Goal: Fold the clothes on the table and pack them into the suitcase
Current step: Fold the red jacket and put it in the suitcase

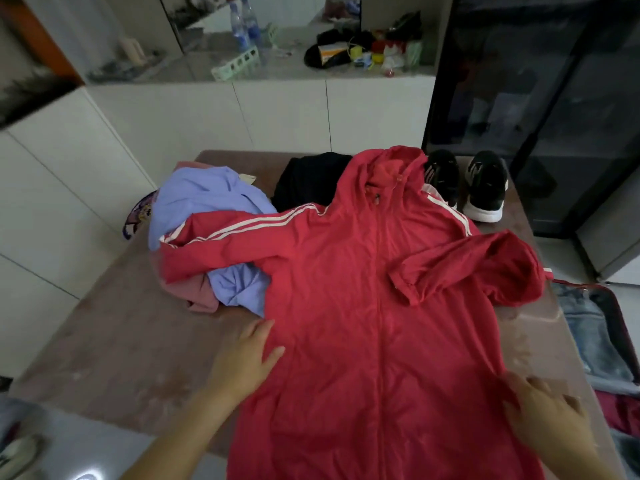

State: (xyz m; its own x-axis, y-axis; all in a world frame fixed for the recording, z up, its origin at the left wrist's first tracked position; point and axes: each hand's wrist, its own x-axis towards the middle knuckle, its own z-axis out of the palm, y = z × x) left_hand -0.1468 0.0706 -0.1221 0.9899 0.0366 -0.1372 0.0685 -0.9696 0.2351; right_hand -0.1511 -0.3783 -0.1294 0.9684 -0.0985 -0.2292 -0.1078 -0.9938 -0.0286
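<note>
Left hand (pixel 247 358) is lying flat with fingers straight, pressing on the left edge of the red hooded jacket (pixel 346 306), which is spreading zipped and face up across the middle of the table (pixel 121 341). Right hand (pixel 543 407) is resting at the jacket's right edge in the lower right of the frame, fabric puckering toward it, though I cannot tell whether it's pinching the cloth. Suitcase (pixel 621 323) is sitting open at the right edge, holding jeans (pixel 581 327).
</note>
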